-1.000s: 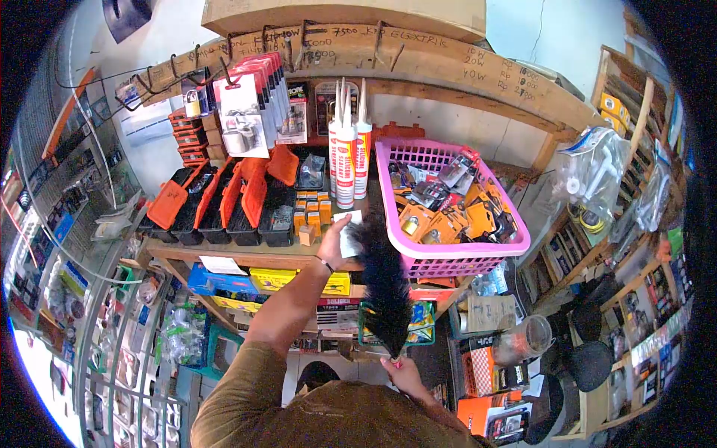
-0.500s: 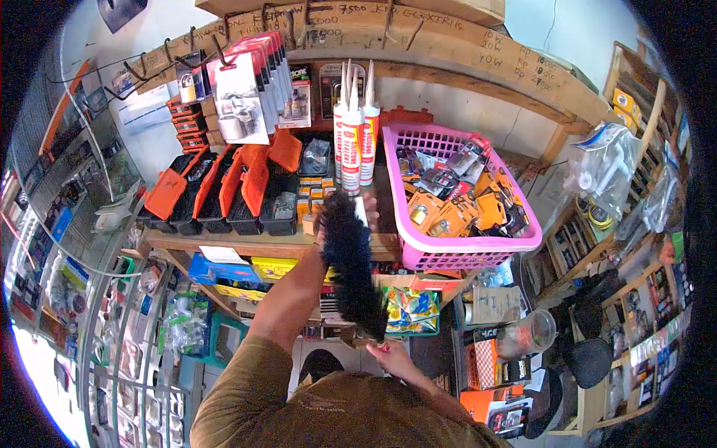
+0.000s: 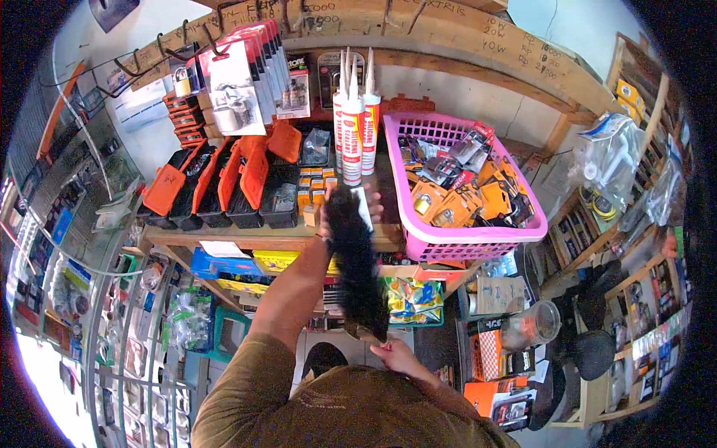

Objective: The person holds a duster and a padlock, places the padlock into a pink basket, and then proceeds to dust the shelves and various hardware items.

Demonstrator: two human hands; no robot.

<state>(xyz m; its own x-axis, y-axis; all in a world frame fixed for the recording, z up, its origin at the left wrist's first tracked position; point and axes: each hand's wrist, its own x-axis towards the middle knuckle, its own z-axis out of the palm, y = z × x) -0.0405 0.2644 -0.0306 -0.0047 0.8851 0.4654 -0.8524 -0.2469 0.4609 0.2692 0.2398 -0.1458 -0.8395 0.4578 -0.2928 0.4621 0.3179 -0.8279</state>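
Note:
A dark feathery duster (image 3: 357, 276) stretches from near my body up to the table, blurred along its length. My right hand (image 3: 399, 358) is closed around its near end. My left hand (image 3: 375, 203) is at the table's front edge, largely hidden behind the duster. Its fingertips show to the right, beside a flat white item (image 3: 362, 209) that it appears to hold. Just behind stand several silicone sealant tubes (image 3: 351, 145), nozzles up. Small orange-and-white boxes (image 3: 315, 185) are stacked to the left of the hand.
A pink basket (image 3: 478, 245) full of packaged padlocks stands at the right. Black bins with orange lids (image 3: 252, 183) line the left. Blister packs (image 3: 235, 93) hang from hooks above. A wooden beam (image 3: 448, 30) crosses overhead, and a glass-jar-like container (image 3: 534, 322) sits lower right.
The duster has shifted slightly, its lower end a little further right. My left hand's fingers show more clearly beside the white item. The view has tilted slightly.

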